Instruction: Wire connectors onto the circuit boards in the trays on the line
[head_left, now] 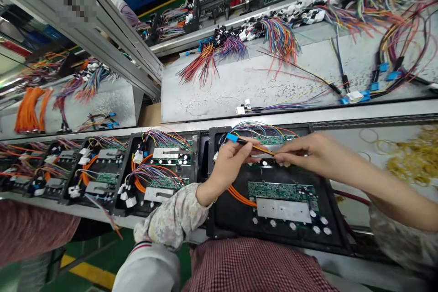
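Between my two hands stretches a short wire harness (263, 148) with yellow and dark wires and a blue connector (232, 137) at its left end. My left hand (230, 160) is closed round the harness just behind that connector. At the other end, my right hand (304, 151) pinches the wire ends between thumb and fingers. Both hands are above a black tray (236, 219) holding two green circuit boards. The nearer circuit board (267, 189) shows fully, with a silver heat sink (284, 210); the farther one is partly hidden by my hands.
Similar filled trays (119, 200) line the conveyor to the left. Behind, a sloped grey shelf (205, 96) bears wire bundles (278, 39) and a harness with a white connector (240, 110). Yellow rubber bands (410, 155) lie at right. A metal post (112, 23) rises at left.
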Motion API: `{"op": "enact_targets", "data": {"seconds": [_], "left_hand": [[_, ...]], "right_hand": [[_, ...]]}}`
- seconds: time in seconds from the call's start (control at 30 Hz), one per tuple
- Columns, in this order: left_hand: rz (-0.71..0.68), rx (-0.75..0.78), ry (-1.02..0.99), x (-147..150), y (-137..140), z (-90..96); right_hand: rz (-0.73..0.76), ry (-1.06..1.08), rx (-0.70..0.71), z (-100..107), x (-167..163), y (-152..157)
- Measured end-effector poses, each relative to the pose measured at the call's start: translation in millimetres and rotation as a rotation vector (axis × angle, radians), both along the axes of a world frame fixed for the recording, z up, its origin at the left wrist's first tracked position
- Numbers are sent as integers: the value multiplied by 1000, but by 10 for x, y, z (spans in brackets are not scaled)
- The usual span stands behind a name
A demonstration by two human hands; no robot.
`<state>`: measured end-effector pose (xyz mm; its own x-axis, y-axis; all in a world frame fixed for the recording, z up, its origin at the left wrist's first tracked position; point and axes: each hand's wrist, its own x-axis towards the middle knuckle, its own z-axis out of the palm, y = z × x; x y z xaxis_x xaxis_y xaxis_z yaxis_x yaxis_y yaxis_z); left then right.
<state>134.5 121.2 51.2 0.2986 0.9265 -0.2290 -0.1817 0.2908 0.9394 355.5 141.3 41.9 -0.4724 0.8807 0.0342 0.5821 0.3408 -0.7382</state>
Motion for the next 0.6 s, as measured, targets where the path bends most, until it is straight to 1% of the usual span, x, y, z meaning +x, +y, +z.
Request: {"op": "enact_targets", "data": {"seconds": [0.03, 0.07, 0.13, 0.2, 0.23, 0.27, 0.33, 0.37, 0.4, 0.43, 0.53, 0.6], "left_hand": [[13, -4, 8, -11, 25, -4], [21, -2, 27, -26, 48, -7], [43, 15, 78, -73, 91, -9], [86, 50, 128, -153, 129, -2], [124, 73, 138, -202, 148, 5], [171, 95, 133, -251, 165, 11], [251, 109, 88, -336, 201, 15], [275, 102, 61, -364, 217, 10], [284, 89, 40, -379, 231, 2], [279, 76, 26, -383, 240, -9], [252, 58, 17, -348, 244, -45], [250, 49, 16, -320, 236, -63]], "right_hand": [[82, 20, -25, 3, -12, 30], [131, 25, -27, 13, -30, 56], [147, -22, 14, 41, -41, 96], [145, -142, 37, 58, 36, 130], [121, -228, 41, 58, 116, 145], [52, -327, 59, 51, 218, 155], [-204, -517, 140, 15, 445, 146], [-338, -567, 182, -14, 548, 123], [-431, -566, 200, -50, 628, 91], [-467, -516, 185, -94, 683, 52], [-406, -309, 45, -248, 700, -59], [-412, -283, 13, -336, 651, -97]]}}
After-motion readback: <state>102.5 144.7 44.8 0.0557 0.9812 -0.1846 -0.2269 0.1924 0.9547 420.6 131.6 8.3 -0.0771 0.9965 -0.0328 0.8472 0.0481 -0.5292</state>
